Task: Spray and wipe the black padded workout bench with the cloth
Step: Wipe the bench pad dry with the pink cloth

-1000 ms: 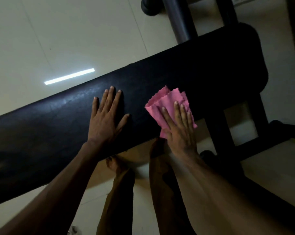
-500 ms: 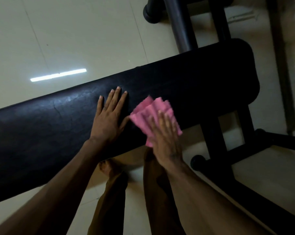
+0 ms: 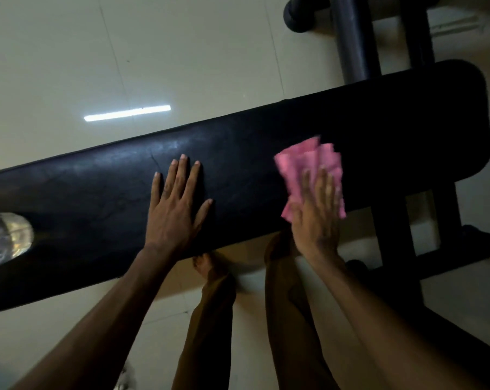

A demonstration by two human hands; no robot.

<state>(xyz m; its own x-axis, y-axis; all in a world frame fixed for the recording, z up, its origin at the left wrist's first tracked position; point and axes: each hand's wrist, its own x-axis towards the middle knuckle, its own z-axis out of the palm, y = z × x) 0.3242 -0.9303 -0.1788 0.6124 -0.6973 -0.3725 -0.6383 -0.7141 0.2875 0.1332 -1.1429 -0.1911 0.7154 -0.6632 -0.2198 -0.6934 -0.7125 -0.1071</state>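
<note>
The black padded bench [image 3: 266, 153] runs across the view from lower left to upper right. My left hand [image 3: 176, 206] lies flat on its middle, fingers spread, holding nothing. My right hand [image 3: 317, 218] presses a crumpled pink cloth [image 3: 305, 164] flat against the pad further right; the hand and cloth are blurred by motion. A clear plastic bottle [image 3: 4, 237] stands on the bench at the far left edge of the view, only partly visible.
Black frame posts [image 3: 390, 229] and a floor bar [image 3: 463, 251] hold up the bench at the right. A thick dark tube [image 3: 353, 38] rises behind it. Pale floor tiles [image 3: 69, 52] surround the bench. My legs and feet [image 3: 213, 271] stand close under its near edge.
My right hand swept the pink cloth left towards my left hand, then back right along the pad. The left hand stayed planted. The bottle has come into view at the left.
</note>
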